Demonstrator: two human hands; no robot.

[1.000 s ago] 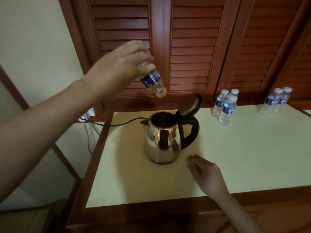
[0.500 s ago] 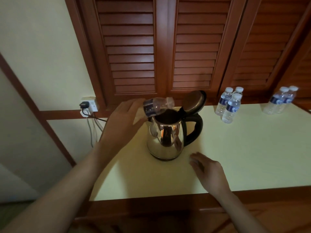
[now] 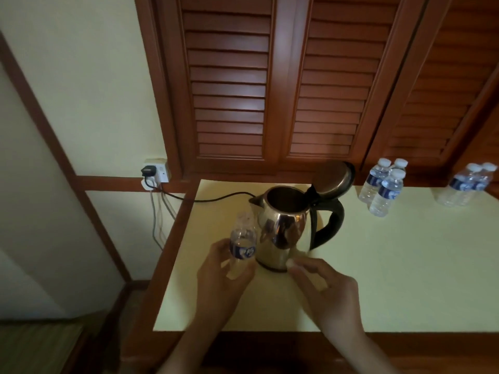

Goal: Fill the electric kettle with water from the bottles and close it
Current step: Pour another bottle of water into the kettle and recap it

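Observation:
A shiny steel electric kettle (image 3: 280, 233) with a black handle stands on the pale yellow table (image 3: 405, 279). Its lid (image 3: 334, 179) is tipped open toward the back right. My left hand (image 3: 218, 282) grips a small clear water bottle (image 3: 243, 244) with a blue label. The bottle is upright, uncapped and close to the kettle's left side. My right hand (image 3: 329, 290) is in front of the kettle's base, fingers curled, pinching a small white bottle cap (image 3: 291, 263) at its fingertips.
Three capped water bottles (image 3: 386, 190) stand at the back right of the kettle, two more (image 3: 467, 184) farther right. The kettle's black cord (image 3: 210, 199) runs left to a wall socket (image 3: 156, 171). Wooden louvred doors rise behind the table.
My left hand brought the bottle down from its tilted pouring pose over the kettle and turned it upright beside it. My right hand lifted off the table, its fingers closing on the cap.

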